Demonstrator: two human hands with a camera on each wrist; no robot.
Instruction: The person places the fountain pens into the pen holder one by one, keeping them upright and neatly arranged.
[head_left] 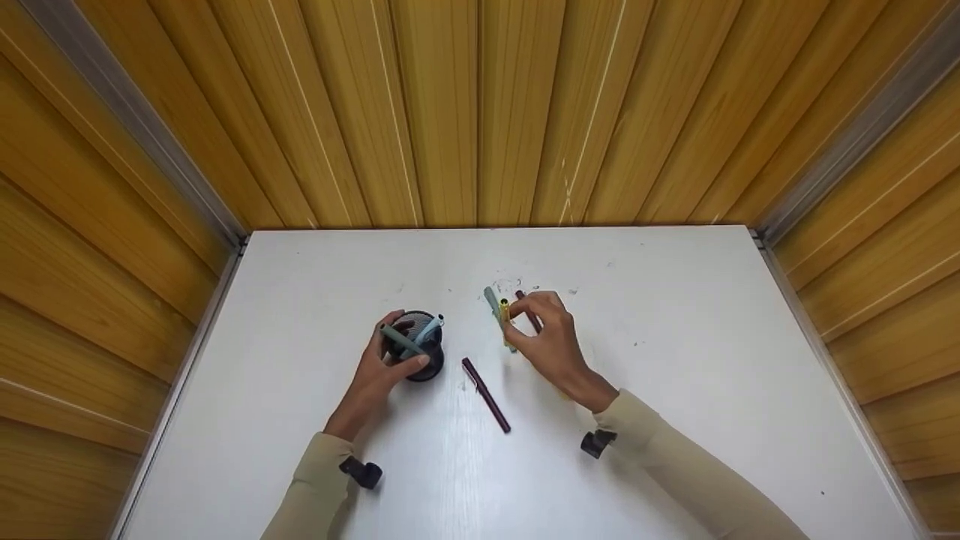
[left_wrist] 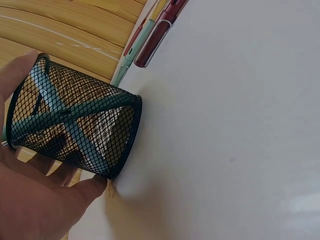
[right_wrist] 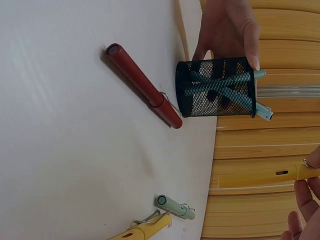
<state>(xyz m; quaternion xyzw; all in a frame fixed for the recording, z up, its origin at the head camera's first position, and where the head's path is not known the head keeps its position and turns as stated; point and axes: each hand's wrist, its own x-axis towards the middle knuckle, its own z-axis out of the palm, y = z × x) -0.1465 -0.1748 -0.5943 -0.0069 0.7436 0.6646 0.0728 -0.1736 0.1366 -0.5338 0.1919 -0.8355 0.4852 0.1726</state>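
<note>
Wooden walls (head_left: 510, 112) stand behind and beside a white table (head_left: 675, 465), over which two pale sleeves (head_left: 690, 465) reach in. The left hand (head_left: 379, 373) curls round a black mesh cup (left_wrist: 75, 110), thumb on the near side, fingers behind; the right hand (head_left: 553, 337) pinches one pen between thumb and fingertips near its top. The cup looks upright, left of the table's middle, though whether its base fully touches the surface cannot be told. Inside it, a dark green pen (head_left: 397, 337) and a light blue pen (head_left: 430, 328) lean across each other, their ends poking past the rim. The pinched yellow pen (right_wrist: 260, 176) hangs roughly upright, to the right of the cup and well apart from it. A dark red pen (right_wrist: 145, 85) lies loose between the hands, nearer the person; a pale green pen (right_wrist: 176, 207), a second yellow pen (right_wrist: 145, 230) and another dark red pen (head_left: 529, 313) lie close together by the right hand. The crossed pens could block another one's way into the cup. A pinch so near the top might let the yellow pen swing if its lower end knocked the rim, and a loosened left hold could let the light cup tip from such a knock.
</note>
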